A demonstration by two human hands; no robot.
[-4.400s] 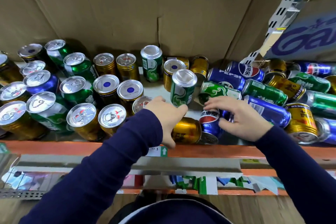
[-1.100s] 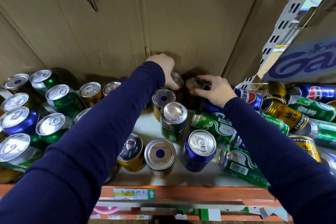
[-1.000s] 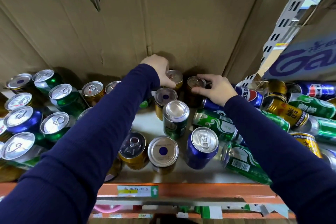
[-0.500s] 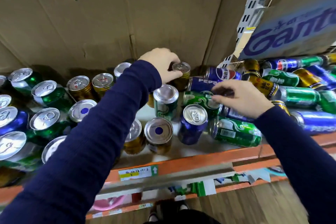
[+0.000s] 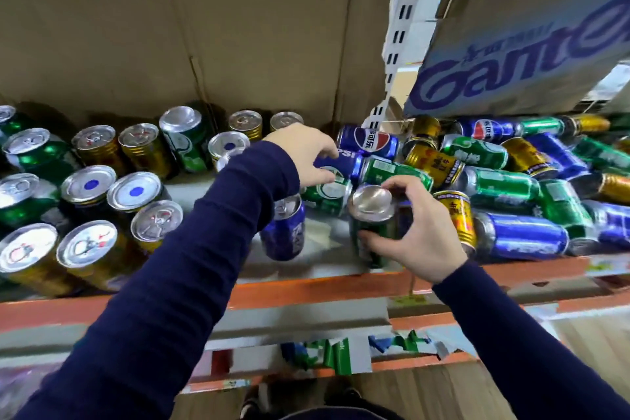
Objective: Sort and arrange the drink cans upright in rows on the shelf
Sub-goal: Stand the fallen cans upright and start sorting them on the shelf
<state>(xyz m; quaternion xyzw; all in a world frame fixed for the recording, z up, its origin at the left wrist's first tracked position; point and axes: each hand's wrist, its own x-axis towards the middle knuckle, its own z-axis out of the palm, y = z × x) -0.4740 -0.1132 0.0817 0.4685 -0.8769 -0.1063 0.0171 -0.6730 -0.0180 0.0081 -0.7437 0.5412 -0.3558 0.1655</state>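
1. Right hand (image 5: pixel 416 239) grips the upright green can (image 5: pixel 370 232) near the shelf (image 5: pixel 306 290) front edge
2. Left hand (image 5: pixel 306 157), farther back, curls fingers and thumb round a lying blue can (image 5: pixel 344 162)
3. Standing cans (image 5: pixel 136 191) fill the left; toppled cans (image 5: pixel 511 181) lie heaped on the right

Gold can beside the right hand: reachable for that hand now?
Likely not yet: the right hand grips an upright green can. The gold can sits right beside it, nothing on top, so access looks free once it lets go.

Even bright light, motion blur, wide-angle warp
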